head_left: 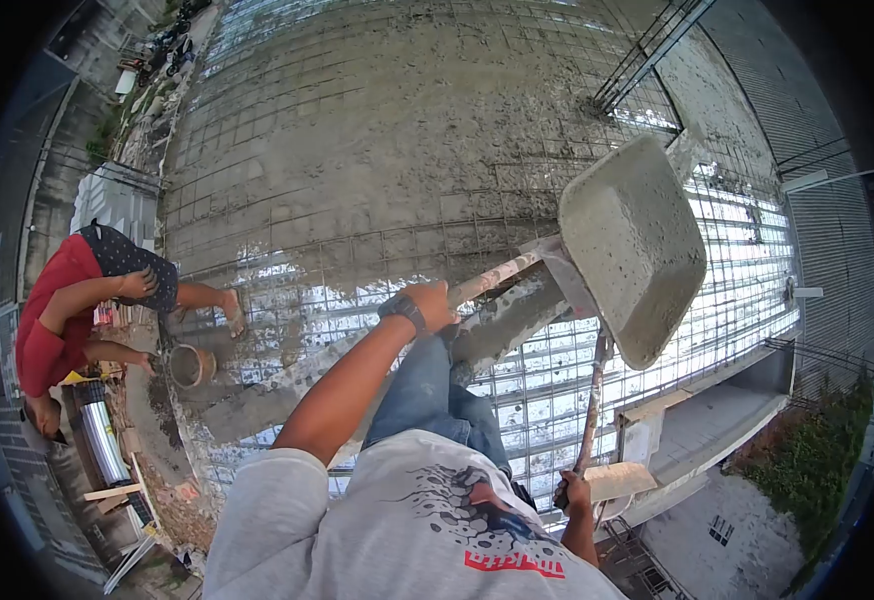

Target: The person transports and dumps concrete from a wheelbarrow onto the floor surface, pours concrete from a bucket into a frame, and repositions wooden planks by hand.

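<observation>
My left hand (430, 306) is wrapped round one handle of a wheelbarrow, with a dark watch on that wrist. Lower right, my right hand (574, 490) grips the other handle. The wheelbarrow's tray (632, 250) is in front of me to the right, tilted, with its grey, cement-smeared inside showing and no load visible in it. Both handles (502, 277) are worn and stained. The wheel is hidden.
Wet concrete (377, 140) covers part of a rebar grid (557, 370) over shiny sheeting. At the left edge a person in red (57, 300) bends near a bucket (193, 366). Upright rebar (647, 60) stands at upper right. An opening (722, 400) lies at lower right.
</observation>
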The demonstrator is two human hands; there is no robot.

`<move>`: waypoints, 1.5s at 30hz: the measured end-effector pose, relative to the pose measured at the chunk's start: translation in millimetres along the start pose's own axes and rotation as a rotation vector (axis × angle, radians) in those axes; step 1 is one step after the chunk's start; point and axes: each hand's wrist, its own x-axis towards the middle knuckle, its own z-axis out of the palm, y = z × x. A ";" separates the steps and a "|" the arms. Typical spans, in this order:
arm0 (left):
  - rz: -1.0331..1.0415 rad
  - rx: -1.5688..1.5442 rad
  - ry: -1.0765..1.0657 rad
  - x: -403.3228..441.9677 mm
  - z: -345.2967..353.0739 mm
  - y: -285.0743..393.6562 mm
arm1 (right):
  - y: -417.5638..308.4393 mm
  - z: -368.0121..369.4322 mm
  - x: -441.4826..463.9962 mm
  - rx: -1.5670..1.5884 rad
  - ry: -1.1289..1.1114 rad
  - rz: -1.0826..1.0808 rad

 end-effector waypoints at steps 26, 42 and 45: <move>-0.080 0.161 -0.033 -388.3 161.8 -488.7 | 602.1 278.9 -167.8 0.039 -0.037 -0.023; -0.228 0.096 -0.079 -599.8 277.1 -692.8 | 853.5 366.9 -259.0 -0.024 0.016 -0.044; -0.199 0.104 0.008 -623.3 301.3 -747.0 | 924.6 400.3 -243.8 0.033 0.035 -0.125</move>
